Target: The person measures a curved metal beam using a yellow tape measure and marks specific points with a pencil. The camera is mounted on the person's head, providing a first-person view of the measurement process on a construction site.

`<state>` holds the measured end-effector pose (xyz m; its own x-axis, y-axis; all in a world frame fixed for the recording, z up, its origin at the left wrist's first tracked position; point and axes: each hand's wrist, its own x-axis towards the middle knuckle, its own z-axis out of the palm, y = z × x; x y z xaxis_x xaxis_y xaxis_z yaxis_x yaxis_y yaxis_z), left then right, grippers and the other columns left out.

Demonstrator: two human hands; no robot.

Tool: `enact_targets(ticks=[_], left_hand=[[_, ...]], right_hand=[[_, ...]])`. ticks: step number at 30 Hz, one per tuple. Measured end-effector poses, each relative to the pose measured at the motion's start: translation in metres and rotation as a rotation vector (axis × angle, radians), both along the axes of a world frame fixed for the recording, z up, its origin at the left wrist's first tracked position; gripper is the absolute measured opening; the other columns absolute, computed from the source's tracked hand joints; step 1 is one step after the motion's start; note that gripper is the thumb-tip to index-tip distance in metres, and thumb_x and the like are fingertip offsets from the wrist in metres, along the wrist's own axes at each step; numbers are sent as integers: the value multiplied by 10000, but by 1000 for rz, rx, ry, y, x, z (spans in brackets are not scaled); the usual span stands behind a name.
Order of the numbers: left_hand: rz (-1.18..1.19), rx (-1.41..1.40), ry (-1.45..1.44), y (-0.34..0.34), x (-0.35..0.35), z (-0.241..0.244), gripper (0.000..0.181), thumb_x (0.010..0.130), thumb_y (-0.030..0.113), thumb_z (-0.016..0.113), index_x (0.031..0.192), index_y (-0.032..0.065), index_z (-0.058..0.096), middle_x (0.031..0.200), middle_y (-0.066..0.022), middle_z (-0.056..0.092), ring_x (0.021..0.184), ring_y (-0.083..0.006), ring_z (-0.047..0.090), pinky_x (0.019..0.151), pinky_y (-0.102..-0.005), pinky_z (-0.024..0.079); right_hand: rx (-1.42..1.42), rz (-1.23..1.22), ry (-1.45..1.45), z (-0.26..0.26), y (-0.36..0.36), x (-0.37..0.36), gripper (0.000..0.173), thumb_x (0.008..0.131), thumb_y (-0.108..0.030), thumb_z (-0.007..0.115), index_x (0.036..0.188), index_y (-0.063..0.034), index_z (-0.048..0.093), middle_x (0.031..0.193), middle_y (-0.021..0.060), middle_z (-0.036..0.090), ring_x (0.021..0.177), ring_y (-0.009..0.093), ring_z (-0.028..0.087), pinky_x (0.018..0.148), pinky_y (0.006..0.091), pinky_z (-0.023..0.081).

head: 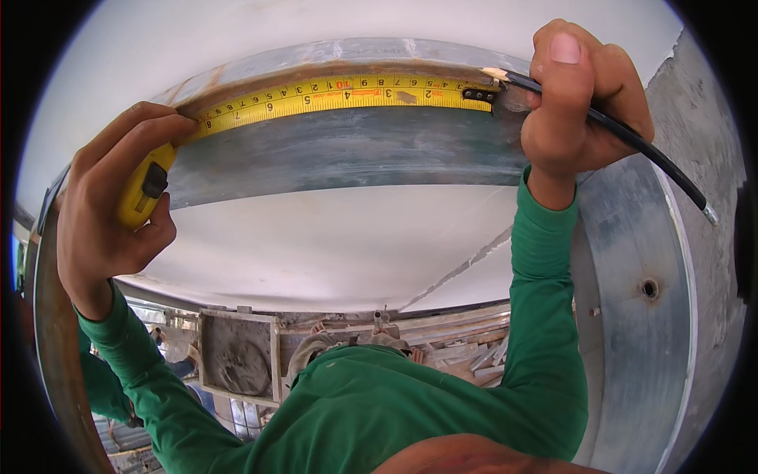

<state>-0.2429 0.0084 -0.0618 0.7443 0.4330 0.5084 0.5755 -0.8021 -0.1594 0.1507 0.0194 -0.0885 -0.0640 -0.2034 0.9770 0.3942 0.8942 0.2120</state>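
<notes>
My left hand (112, 195) grips the yellow case of a tape measure (142, 189), its fingertips on the start of the drawn-out blade. The yellow blade (331, 98) runs along the edge of a grey metal beam (343, 148), and its black riveted end hook lies near the beam's right end. My right hand (586, 101) holds a long black pencil (645, 148), its sharpened wooden tip beside the end of the blade. A brown strip of the beam's edge shows just above the tape.
A metal upright (639, 278) with a round hole stands at right beside a rough grey wall (693, 118). A brownish upright (62, 308) is at left. Far below lie a wooden mortar tray (237, 355) and wood scraps (474, 355). Another person's green sleeve (103, 379) shows at lower left.
</notes>
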Motion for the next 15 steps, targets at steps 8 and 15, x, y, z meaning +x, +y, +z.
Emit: enact_targets(ticks=[8,15], left_hand=[[-26,-16,32,6,-4,1,716,539,-82,593,1243,-5,696,1184,-230,687,1012,-404,731,891,-446,612],[-34,-10,32,8,-5,0,736,528,-58,581,1254,-9,692,1185,-246,680,1013,-413,725,908,-455,607]], right_hand=[[-62,-311,-162,9,-8,-20,423,852,43,656,562,-104,386,484,14,441,412,89,360,400,283,261],[-13,-265,-200,13,-1,-33,427,832,39,671,556,-105,378,482,20,432,395,110,359,393,303,269]])
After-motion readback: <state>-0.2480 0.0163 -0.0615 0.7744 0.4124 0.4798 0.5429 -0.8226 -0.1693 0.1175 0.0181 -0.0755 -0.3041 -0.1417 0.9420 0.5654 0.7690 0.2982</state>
